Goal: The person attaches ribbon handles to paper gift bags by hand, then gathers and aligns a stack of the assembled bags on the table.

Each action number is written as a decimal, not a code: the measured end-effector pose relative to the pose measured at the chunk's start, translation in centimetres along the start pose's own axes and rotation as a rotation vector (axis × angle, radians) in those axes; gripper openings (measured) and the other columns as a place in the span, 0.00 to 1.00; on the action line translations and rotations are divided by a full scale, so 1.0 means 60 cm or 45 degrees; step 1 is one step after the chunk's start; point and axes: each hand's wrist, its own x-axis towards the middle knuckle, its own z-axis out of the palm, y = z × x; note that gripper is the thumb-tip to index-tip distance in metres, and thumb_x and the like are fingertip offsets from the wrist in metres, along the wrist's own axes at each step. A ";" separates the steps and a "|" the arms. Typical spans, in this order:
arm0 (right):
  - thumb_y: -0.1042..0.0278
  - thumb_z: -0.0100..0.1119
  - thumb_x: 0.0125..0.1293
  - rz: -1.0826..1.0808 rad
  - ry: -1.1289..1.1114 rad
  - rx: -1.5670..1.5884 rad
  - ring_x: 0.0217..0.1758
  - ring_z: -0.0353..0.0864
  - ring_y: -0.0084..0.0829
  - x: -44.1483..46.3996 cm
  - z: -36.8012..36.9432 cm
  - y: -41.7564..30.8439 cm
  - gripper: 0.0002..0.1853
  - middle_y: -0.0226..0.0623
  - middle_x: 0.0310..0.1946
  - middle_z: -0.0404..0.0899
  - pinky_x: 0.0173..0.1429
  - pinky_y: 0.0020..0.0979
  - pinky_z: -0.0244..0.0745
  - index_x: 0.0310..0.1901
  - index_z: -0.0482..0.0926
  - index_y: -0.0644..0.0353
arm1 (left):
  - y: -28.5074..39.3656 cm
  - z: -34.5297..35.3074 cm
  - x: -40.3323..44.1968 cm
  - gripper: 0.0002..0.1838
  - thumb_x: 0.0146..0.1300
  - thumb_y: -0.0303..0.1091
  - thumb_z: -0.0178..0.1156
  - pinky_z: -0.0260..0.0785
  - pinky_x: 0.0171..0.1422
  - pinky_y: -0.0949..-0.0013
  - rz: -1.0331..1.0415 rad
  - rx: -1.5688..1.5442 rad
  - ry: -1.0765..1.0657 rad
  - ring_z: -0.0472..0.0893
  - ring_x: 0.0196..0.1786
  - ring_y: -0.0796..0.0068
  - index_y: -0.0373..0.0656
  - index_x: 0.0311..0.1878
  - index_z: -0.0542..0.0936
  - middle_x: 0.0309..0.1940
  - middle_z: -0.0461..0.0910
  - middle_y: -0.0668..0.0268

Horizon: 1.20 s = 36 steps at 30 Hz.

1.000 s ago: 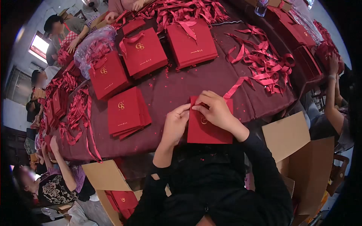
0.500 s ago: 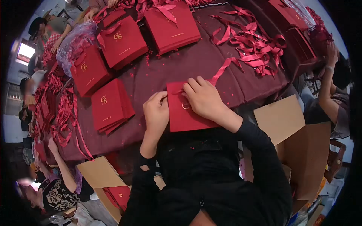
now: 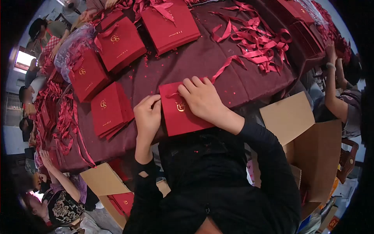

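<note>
Red bag: under right hand, fingers bent, grip unclear.
Left hand: at bag's left edge, fingers bent, grip unclear.
Ribbon: beside right hand, on bench.

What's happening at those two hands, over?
Left hand at edge of red bag. Right hand over bag's front, beside ribbon. Gold logo showing. Nothing seen in the way.

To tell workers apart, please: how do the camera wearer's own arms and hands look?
A black fabric left sleeve, with a small opening near its edge, and a black fabric right sleeve end short of the wrists. The left hand and right hand show no gloves or bracelets.
</note>
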 end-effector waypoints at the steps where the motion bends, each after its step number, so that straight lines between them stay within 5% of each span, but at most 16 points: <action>1: 0.66 0.54 0.57 -0.009 -0.009 -0.016 0.44 0.72 0.35 0.000 -0.001 0.001 0.12 0.36 0.41 0.72 0.44 0.37 0.66 0.42 0.73 0.57 | -0.010 -0.006 0.000 0.07 0.63 0.21 0.59 0.74 0.41 0.72 -0.133 -0.041 0.125 0.83 0.34 0.74 0.31 0.43 0.83 0.32 0.84 0.58; 4: 0.66 0.54 0.57 -0.006 -0.035 -0.053 0.45 0.72 0.34 -0.005 -0.003 0.005 0.12 0.35 0.41 0.72 0.45 0.36 0.66 0.42 0.73 0.57 | -0.045 -0.061 0.001 0.08 0.67 0.25 0.60 0.77 0.39 0.75 -0.374 -0.224 0.321 0.84 0.33 0.77 0.29 0.44 0.82 0.32 0.84 0.60; 11: 0.66 0.54 0.57 -0.088 -0.016 -0.072 0.42 0.73 0.34 -0.006 -0.022 0.006 0.11 0.35 0.39 0.72 0.45 0.35 0.68 0.41 0.74 0.58 | -0.008 -0.089 0.003 0.08 0.67 0.25 0.58 0.75 0.35 0.73 -0.152 0.337 0.384 0.84 0.29 0.75 0.32 0.45 0.82 0.32 0.83 0.58; 14: 0.66 0.56 0.56 -0.099 -0.059 -0.051 0.41 0.74 0.35 -0.016 -0.026 0.015 0.10 0.35 0.36 0.72 0.42 0.34 0.70 0.38 0.75 0.58 | -0.046 -0.092 0.011 0.09 0.67 0.25 0.57 0.76 0.38 0.67 -0.030 0.691 0.458 0.84 0.32 0.66 0.33 0.46 0.81 0.33 0.82 0.56; 16: 0.66 0.55 0.56 -0.080 -0.094 -0.064 0.42 0.74 0.35 -0.018 -0.024 0.011 0.10 0.35 0.36 0.72 0.42 0.34 0.70 0.39 0.75 0.58 | -0.034 -0.090 0.017 0.13 0.65 0.24 0.56 0.73 0.51 0.57 -0.070 0.790 0.387 0.80 0.47 0.50 0.35 0.52 0.79 0.44 0.81 0.54; 19: 0.67 0.56 0.56 -0.061 -0.097 -0.044 0.42 0.74 0.35 -0.016 -0.024 0.012 0.10 0.36 0.37 0.73 0.41 0.34 0.70 0.39 0.75 0.59 | 0.009 -0.077 0.016 0.16 0.65 0.24 0.55 0.69 0.57 0.55 0.127 0.849 0.615 0.76 0.54 0.48 0.36 0.56 0.77 0.52 0.77 0.52; 24: 0.67 0.62 0.57 0.002 -0.087 0.147 0.41 0.75 0.37 -0.009 -0.048 0.027 0.11 0.37 0.36 0.74 0.42 0.36 0.70 0.40 0.75 0.60 | 0.054 -0.041 -0.065 0.19 0.62 0.32 0.62 0.68 0.58 0.56 0.179 0.652 0.047 0.74 0.53 0.51 0.36 0.55 0.78 0.53 0.75 0.53; 28: 0.67 0.69 0.53 0.084 -0.330 0.525 0.41 0.75 0.38 -0.008 -0.105 0.062 0.14 0.36 0.32 0.79 0.48 0.40 0.67 0.40 0.79 0.59 | 0.039 -0.016 -0.096 0.23 0.59 0.40 0.67 0.69 0.57 0.56 0.113 0.764 -0.004 0.74 0.53 0.51 0.36 0.55 0.78 0.54 0.74 0.52; 32: 0.69 0.69 0.53 0.022 -0.742 0.815 0.34 0.78 0.40 -0.030 -0.123 0.101 0.08 0.37 0.26 0.80 0.38 0.37 0.68 0.35 0.83 0.60 | 0.039 -0.007 -0.087 0.32 0.58 0.45 0.68 0.67 0.59 0.55 -0.064 0.645 0.179 0.73 0.54 0.49 0.32 0.58 0.75 0.56 0.73 0.48; 33: 0.67 0.66 0.61 -0.046 -0.782 1.153 0.26 0.78 0.32 -0.030 -0.125 0.101 0.07 0.36 0.24 0.81 0.32 0.32 0.67 0.34 0.82 0.62 | 0.037 -0.006 -0.085 0.36 0.56 0.48 0.69 0.67 0.58 0.54 -0.161 0.658 0.158 0.72 0.52 0.49 0.31 0.61 0.72 0.52 0.73 0.49; 36: 0.64 0.57 0.72 0.429 -1.145 2.057 0.19 0.69 0.15 -0.018 -0.121 0.075 0.10 0.32 0.24 0.82 0.22 0.20 0.58 0.35 0.79 0.60 | 0.031 0.004 -0.080 0.38 0.54 0.48 0.71 0.66 0.56 0.53 -0.178 0.740 0.081 0.72 0.50 0.49 0.32 0.61 0.71 0.48 0.72 0.51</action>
